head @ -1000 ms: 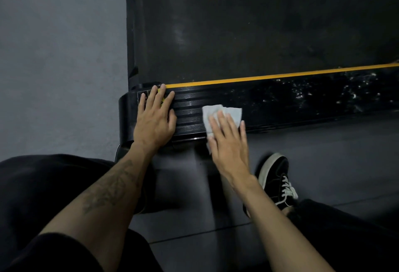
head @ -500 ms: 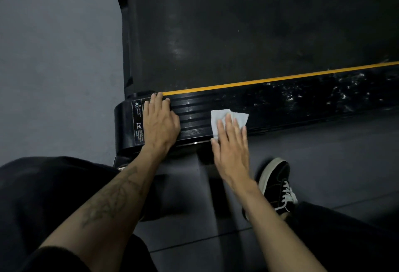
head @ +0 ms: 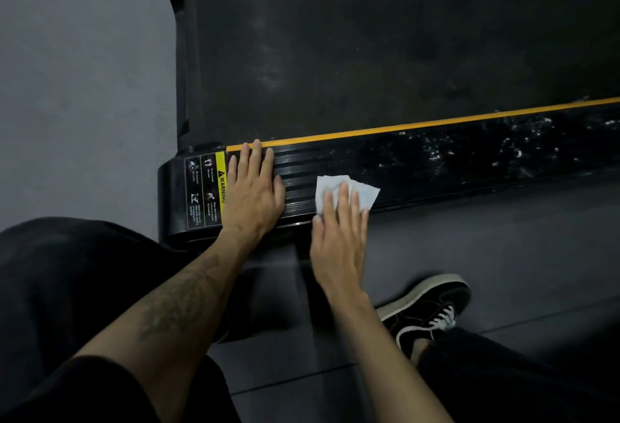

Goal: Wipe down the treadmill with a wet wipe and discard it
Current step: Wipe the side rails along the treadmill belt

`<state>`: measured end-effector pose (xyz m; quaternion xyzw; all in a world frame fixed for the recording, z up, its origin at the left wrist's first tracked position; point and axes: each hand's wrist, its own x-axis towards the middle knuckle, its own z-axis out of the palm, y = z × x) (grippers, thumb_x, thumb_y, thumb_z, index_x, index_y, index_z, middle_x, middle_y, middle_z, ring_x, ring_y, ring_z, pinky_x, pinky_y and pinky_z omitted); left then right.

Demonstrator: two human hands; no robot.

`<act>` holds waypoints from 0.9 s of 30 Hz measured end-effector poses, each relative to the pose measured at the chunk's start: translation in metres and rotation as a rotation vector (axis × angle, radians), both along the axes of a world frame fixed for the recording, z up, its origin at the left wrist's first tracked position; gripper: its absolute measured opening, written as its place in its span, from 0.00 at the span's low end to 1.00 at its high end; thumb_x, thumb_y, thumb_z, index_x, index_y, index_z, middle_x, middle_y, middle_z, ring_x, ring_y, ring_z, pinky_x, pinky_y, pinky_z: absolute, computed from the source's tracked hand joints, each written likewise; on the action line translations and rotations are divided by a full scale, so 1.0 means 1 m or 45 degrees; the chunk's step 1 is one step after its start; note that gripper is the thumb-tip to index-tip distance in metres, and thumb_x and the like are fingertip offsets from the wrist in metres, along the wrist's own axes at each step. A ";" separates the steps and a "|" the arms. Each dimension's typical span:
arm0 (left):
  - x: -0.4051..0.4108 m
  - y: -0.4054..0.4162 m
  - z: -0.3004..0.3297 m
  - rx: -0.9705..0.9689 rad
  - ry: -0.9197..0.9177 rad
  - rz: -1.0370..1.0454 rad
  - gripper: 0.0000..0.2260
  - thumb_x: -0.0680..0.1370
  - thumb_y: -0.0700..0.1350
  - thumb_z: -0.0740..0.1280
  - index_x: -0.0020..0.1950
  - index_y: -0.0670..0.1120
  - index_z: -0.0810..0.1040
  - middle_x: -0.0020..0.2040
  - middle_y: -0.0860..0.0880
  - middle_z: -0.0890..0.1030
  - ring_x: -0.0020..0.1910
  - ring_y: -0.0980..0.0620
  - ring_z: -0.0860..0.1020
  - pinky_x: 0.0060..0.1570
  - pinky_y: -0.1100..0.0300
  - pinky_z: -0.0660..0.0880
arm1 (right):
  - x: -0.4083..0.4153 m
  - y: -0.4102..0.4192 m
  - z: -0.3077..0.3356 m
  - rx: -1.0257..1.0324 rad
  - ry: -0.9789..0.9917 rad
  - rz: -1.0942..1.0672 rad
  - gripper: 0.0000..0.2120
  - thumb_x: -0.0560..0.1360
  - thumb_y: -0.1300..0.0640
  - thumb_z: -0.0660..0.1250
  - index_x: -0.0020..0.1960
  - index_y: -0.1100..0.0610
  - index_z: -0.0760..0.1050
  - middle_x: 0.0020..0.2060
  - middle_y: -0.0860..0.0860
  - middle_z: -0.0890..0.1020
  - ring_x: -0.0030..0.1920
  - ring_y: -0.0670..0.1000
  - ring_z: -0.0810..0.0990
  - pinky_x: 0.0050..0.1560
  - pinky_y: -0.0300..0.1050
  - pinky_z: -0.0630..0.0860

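Midway, right hand (head: pixel 339 231) presses the wipe (head: pixel 365 192) with flat, nearly closed fingers beside the left hand (head: pixel 253 194), whose straight fingers lie together; the speckled rail (head: pixel 486 154) beyond looks unwiped, discarding undone.

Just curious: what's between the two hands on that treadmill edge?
Only bare ribbed black rail of the treadmill, seen from the head camera. The left hand rests flat; the right hand presses the wipe.

One treadmill (head: pixel 369 53), one yellow stripe (head: pixel 436 122), one warning label (head: pixel 204 189), one white wet wipe (head: pixel 364 192), two bare hands, left hand (head: pixel 251 194), right hand (head: pixel 339 238), one black-and-white shoe (head: pixel 426 308)
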<state>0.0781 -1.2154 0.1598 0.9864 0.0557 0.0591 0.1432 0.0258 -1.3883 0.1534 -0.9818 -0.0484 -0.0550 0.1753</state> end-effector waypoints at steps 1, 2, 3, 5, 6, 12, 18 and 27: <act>0.000 0.001 0.000 0.009 -0.002 0.000 0.28 0.83 0.53 0.51 0.80 0.42 0.64 0.83 0.40 0.60 0.83 0.41 0.54 0.81 0.42 0.52 | -0.004 0.010 0.000 -0.006 0.020 0.052 0.27 0.84 0.49 0.51 0.82 0.56 0.61 0.82 0.57 0.58 0.82 0.59 0.54 0.81 0.61 0.52; 0.001 0.001 -0.001 0.018 0.002 -0.002 0.28 0.83 0.53 0.51 0.81 0.42 0.64 0.83 0.40 0.60 0.83 0.41 0.54 0.81 0.42 0.52 | -0.008 0.016 -0.001 -0.038 0.036 0.164 0.28 0.84 0.48 0.52 0.82 0.55 0.59 0.83 0.57 0.56 0.83 0.59 0.52 0.81 0.60 0.49; 0.002 0.000 -0.001 0.028 0.006 -0.005 0.28 0.83 0.53 0.50 0.81 0.43 0.64 0.83 0.41 0.60 0.83 0.42 0.54 0.81 0.42 0.52 | -0.011 0.015 -0.004 -0.090 0.033 0.299 0.29 0.84 0.47 0.52 0.83 0.54 0.58 0.83 0.56 0.55 0.83 0.58 0.51 0.81 0.59 0.48; 0.002 0.000 -0.001 0.039 0.012 -0.008 0.28 0.83 0.53 0.50 0.81 0.43 0.63 0.83 0.41 0.59 0.83 0.42 0.54 0.81 0.42 0.52 | -0.008 -0.003 -0.008 -0.197 -0.037 0.485 0.28 0.84 0.48 0.53 0.82 0.51 0.60 0.83 0.54 0.57 0.82 0.57 0.54 0.80 0.61 0.51; 0.001 0.000 0.000 0.043 0.016 -0.010 0.28 0.83 0.53 0.50 0.81 0.43 0.63 0.83 0.41 0.59 0.83 0.42 0.54 0.81 0.42 0.51 | -0.005 -0.016 -0.010 -0.225 -0.074 0.480 0.27 0.84 0.48 0.53 0.82 0.50 0.61 0.82 0.53 0.58 0.82 0.56 0.55 0.79 0.62 0.53; 0.002 0.000 0.002 0.055 0.032 -0.016 0.29 0.83 0.54 0.48 0.82 0.44 0.62 0.83 0.42 0.58 0.83 0.43 0.52 0.81 0.43 0.49 | -0.002 -0.016 -0.005 -0.063 0.008 -0.001 0.29 0.83 0.48 0.53 0.82 0.56 0.59 0.83 0.55 0.56 0.83 0.57 0.51 0.80 0.63 0.52; 0.003 0.000 0.003 0.061 0.052 -0.021 0.29 0.83 0.54 0.48 0.82 0.44 0.62 0.84 0.42 0.57 0.84 0.43 0.51 0.81 0.42 0.49 | 0.000 -0.023 -0.010 -0.233 -0.088 0.462 0.28 0.83 0.48 0.55 0.82 0.51 0.61 0.83 0.51 0.58 0.82 0.55 0.54 0.79 0.64 0.55; 0.003 0.000 0.003 0.068 0.032 -0.011 0.29 0.82 0.54 0.49 0.82 0.44 0.63 0.83 0.42 0.58 0.83 0.42 0.53 0.81 0.42 0.50 | -0.006 0.004 -0.006 -0.139 -0.005 0.400 0.29 0.83 0.46 0.54 0.82 0.55 0.59 0.83 0.55 0.57 0.83 0.58 0.53 0.80 0.62 0.53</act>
